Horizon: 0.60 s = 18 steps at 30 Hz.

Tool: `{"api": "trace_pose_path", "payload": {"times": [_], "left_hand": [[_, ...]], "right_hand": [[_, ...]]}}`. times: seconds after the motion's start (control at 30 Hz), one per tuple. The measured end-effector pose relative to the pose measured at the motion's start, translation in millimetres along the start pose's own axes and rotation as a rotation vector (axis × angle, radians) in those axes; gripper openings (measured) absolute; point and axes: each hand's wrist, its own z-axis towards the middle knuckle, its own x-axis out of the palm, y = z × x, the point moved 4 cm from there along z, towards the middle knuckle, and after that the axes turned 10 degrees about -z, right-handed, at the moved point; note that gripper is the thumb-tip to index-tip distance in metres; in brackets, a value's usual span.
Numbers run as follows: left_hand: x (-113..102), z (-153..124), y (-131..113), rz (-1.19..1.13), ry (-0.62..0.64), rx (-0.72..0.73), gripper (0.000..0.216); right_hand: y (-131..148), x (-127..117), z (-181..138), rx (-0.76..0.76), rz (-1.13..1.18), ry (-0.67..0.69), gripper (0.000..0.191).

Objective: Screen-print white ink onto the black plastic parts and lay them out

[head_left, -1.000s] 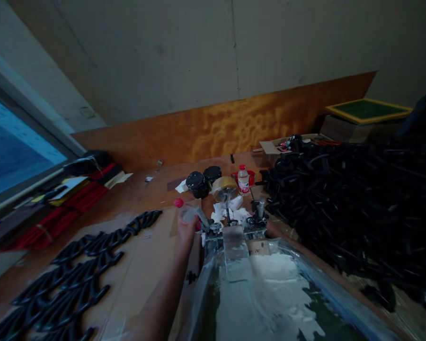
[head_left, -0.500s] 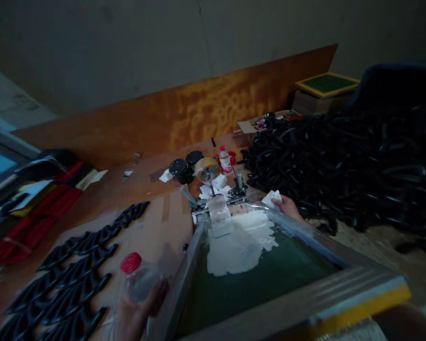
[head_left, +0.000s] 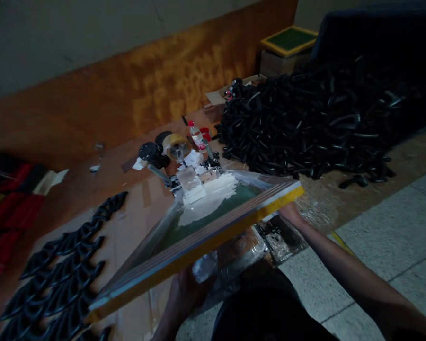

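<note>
A screen-printing frame [head_left: 199, 246] with a yellow front edge is tilted up on its clamp hinge [head_left: 184, 177]. White ink [head_left: 213, 194] is spread over its green mesh. My left hand [head_left: 184, 296] is under the frame's near edge, closed round a clear plastic bottle [head_left: 204, 266]. My right hand [head_left: 290, 214] reaches under the frame's right corner. Its fingers are hidden behind the frame.
A big heap of black curved parts [head_left: 305, 113] fills the right of the wooden bench. Rows of the same black parts [head_left: 64, 265] lie at the left. Behind the hinge stand a tape roll [head_left: 175, 143], black jars [head_left: 149, 152] and a small red-capped bottle [head_left: 197, 137]. Tiled floor [head_left: 376, 237] lies at the right.
The view has swung down and right. The frame has come up from flat. My left hand took the bottle from the bench top to under the frame; my right hand went beneath the corner.
</note>
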Motion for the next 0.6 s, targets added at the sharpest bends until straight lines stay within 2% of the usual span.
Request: {"api": "trace_pose_path", "payload": {"times": [0.17, 0.3, 0.4, 0.5, 0.6], "left_hand": [[16.0, 16.6, -21.0, 0.157, 0.031, 0.158, 0.056], [33.2, 31.5, -43.9, 0.308, 0.066, 0.23, 0.063], [47.7, 43.2, -66.9, 0.407, 0.081, 0.306, 0.065], [61.9, 54.6, -87.8, 0.47, 0.079, 0.37, 0.071], [74.8, 64.0, -103.2, 0.532, 0.107, 0.396, 0.074]], "right_hand": [[-13.4, -2.3, 1.2, 0.017, -0.151, 0.073, 0.017], [-10.4, -17.0, -1.4, -0.021, -0.221, -0.015, 0.009], [-4.9, -23.8, -5.7, 0.041, -0.085, -0.017, 0.015], [-2.6, -18.8, -12.2, 0.211, 0.181, 0.098, 0.035], [-0.9, -13.7, -16.8, 0.261, 0.32, 0.144, 0.048]]}}
